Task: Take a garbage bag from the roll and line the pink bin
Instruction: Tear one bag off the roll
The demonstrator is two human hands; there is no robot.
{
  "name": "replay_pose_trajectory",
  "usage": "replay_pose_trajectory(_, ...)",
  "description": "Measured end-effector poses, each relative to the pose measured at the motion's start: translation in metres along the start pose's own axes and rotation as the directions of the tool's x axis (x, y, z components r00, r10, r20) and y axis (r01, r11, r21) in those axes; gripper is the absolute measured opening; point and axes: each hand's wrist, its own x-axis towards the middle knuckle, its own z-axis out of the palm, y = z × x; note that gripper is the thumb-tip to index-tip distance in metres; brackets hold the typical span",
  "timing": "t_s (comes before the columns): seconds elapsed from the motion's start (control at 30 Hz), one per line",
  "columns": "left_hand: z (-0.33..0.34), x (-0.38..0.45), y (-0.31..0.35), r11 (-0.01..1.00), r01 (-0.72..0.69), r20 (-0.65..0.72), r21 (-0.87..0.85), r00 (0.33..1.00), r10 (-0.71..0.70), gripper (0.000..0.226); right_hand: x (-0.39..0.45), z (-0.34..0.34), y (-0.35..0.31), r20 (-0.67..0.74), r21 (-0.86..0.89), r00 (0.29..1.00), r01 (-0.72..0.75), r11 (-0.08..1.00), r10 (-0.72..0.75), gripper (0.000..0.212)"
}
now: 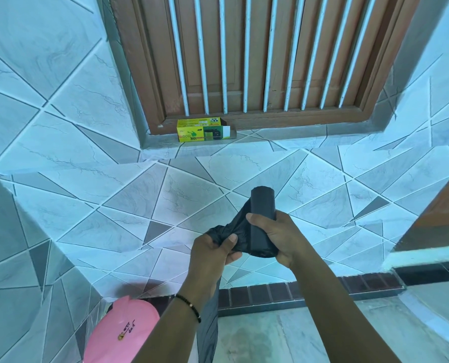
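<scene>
My right hand (279,235) grips a black roll of garbage bags (262,203), held upright in front of the tiled wall. My left hand (210,254) pinches the loose end of a black garbage bag (233,227) that comes off the roll. The rest of that bag hangs down under my left forearm towards the floor. The pink bin (121,334) with its pink lid stands at the lower left, below my left arm, against the wall.
A yellow-green bin bag box (202,130), open at one end, lies on the window ledge (270,138) below the brown barred window. A dark brick skirting (283,290) runs along the wall base. A wooden edge (438,213) juts in at the right.
</scene>
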Motion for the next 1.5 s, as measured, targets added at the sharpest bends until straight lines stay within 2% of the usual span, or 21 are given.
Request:
replay_pose_trajectory(0.13, -0.001, 0.000, 0.001, 1.000, 0.001, 0.034, 0.001, 0.999, -0.001, 0.005, 0.000, -0.001, -0.001, 0.011, 0.032, 0.999, -0.034, 0.999, 0.034, 0.030)
replay_pose_trajectory(0.6, -0.006, 0.001, 0.005, 0.990, 0.096, 0.165, -0.103, 0.983, -0.078, 0.007, -0.002, -0.006, -0.006, 0.100, 0.082, 0.992, -0.091, 0.992, 0.083, 0.018)
replay_pose_trajectory(0.77, -0.007, 0.001, 0.009, 0.979, 0.128, 0.188, -0.161, 0.977, -0.097, 0.024, -0.003, -0.006, -0.006, 0.135, 0.152, 0.984, -0.134, 0.979, 0.114, 0.016)
replay_pose_trajectory(0.87, -0.007, 0.003, 0.009, 0.977, 0.143, 0.148, -0.161, 0.982, -0.119, 0.004, -0.002, -0.006, -0.002, 0.116, 0.175, 0.988, -0.124, 0.977, 0.104, 0.021)
replay_pose_trajectory(0.9, -0.007, 0.004, 0.008, 0.971, 0.158, 0.133, -0.180, 0.982, -0.135, 0.005, -0.001, -0.005, -0.001, 0.107, 0.181, 0.990, -0.114, 0.977, 0.095, 0.022)
replay_pose_trajectory(1.0, -0.002, 0.006, 0.005, 0.917, 0.240, 0.134, -0.318, 0.969, -0.207, 0.024, -0.001, -0.003, -0.002, 0.095, 0.218, 0.992, -0.100, 0.971, 0.081, 0.018)
replay_pose_trajectory(1.1, 0.008, 0.007, 0.008, 0.756, 0.337, 0.218, -0.561, 0.941, -0.258, 0.048, -0.001, 0.001, -0.001, 0.090, 0.264, 0.992, -0.113, 0.958, 0.092, 0.022)
replay_pose_trajectory(1.2, 0.016, 0.011, 0.010, 0.672, 0.313, 0.178, -0.671, 0.948, -0.264, 0.039, -0.001, 0.004, 0.001, 0.091, 0.361, 0.990, -0.130, 0.923, 0.104, 0.021)
replay_pose_trajectory(1.37, 0.016, 0.016, 0.010, 0.750, 0.203, 0.050, -0.630, 0.974, -0.222, 0.033, -0.002, 0.003, 0.002, 0.061, 0.275, 0.997, -0.061, 0.960, 0.046, 0.029)
replay_pose_trajectory(1.5, 0.016, 0.013, 0.012, 0.836, 0.183, 0.028, -0.518, 0.980, -0.197, 0.020, -0.007, 0.003, -0.001, 0.077, 0.139, 0.997, -0.010, 0.990, -0.001, 0.015)
